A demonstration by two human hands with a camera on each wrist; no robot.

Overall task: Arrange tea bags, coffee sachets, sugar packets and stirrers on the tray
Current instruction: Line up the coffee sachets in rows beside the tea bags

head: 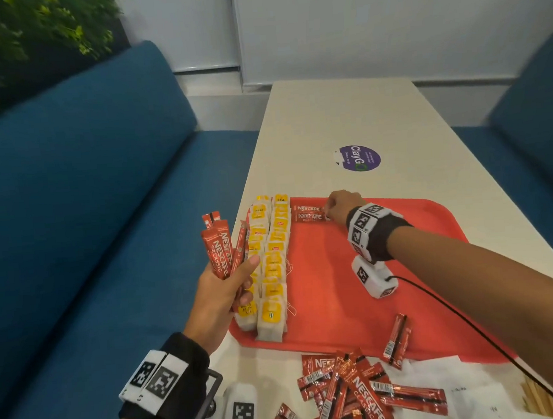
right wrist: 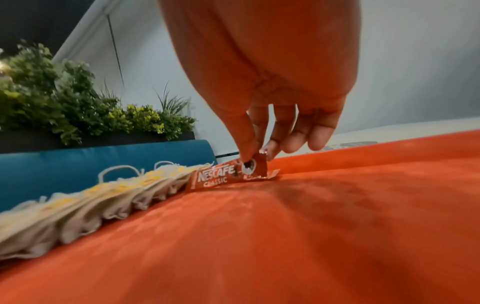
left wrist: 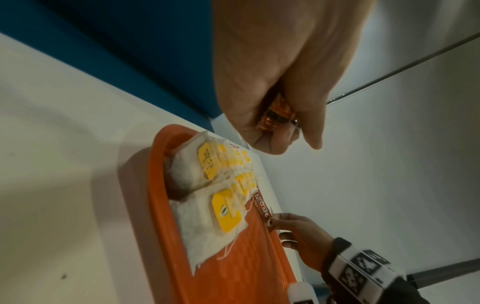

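A red tray [head: 356, 289] lies on the white table [head: 344, 116]. Two rows of yellow-tagged tea bags [head: 272, 262] run down the tray's left side. Two red coffee sachets [head: 309, 213] lie side by side at the tray's far end, right of the tea bags. My right hand [head: 329, 211] pinches the right end of the nearer coffee sachet [right wrist: 228, 177] between thumb and forefinger. Left of the tray, my left hand [head: 228, 288] grips a bunch of coffee sachets [head: 222, 246] held upright; their lower ends [left wrist: 275, 117] show in the left wrist view.
Several loose coffee sachets [head: 346, 391] lie heaped on the table's near edge, and one sachet [head: 396, 341] rests on the tray's near rim. White sugar packets [head: 461, 389] and wooden stirrers [head: 537, 400] lie at the near right. A purple sticker [head: 360, 157] marks the table. Blue sofas [head: 88, 206] flank it.
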